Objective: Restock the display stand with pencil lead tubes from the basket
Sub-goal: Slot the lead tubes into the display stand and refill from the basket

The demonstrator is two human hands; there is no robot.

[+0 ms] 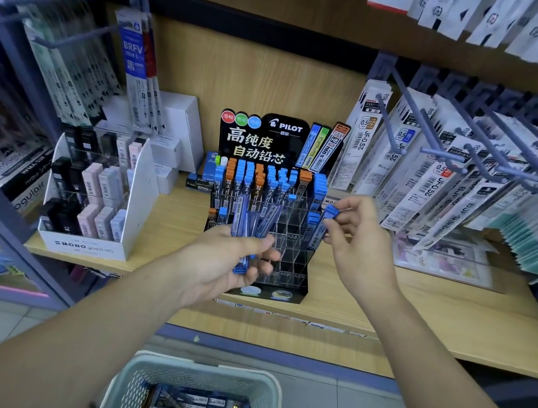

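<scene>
A black display stand [298, 277] with clear slots sits on the wooden shelf, its back rows filled with blue- and orange-capped lead tubes [257, 181]. My left hand [217, 265] grips a fanned bundle of several blue lead tubes [251, 222] in front of the stand. My right hand [358, 244] pinches a single blue-capped lead tube [324, 225] upright beside the stand's right edge. The pale mesh basket [131, 388] lies below at the bottom, with more tubes inside.
A white tiered eraser stand [138, 192] is on the shelf at the left. Hanging refill packs on metal hooks [440, 152] crowd the right and the upper left. The shelf's front edge [448, 346] runs below the stand.
</scene>
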